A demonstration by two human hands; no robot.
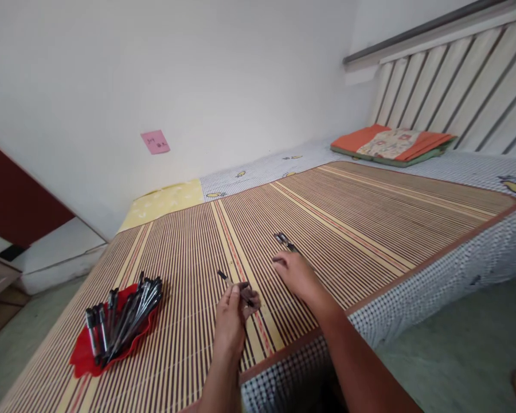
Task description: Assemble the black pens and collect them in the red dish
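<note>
My left hand (230,312) is closed around a pen (222,276) and a crumpled greyish-brown cloth (250,301). The pen's black end sticks out beyond the fingertips; the rest of it is mostly hidden by the hand and cloth. Just above the mat, my right hand (294,275) has its fingers loosely bent and apart, with nothing visible in them. A few black-capped pens (285,240) lie on the mat right behind it, partly covered by that hand. To the left, a red wavy-edged tray (82,351) holds a pile of many clear-barrelled black pens (129,312).
A striped bamboo mat (184,264) covers the bed, over a checked sheet (413,312). Folded orange and green bedding (391,143) lies at the far right by a white slatted radiator (460,80). A pink note (155,141) is stuck on the wall.
</note>
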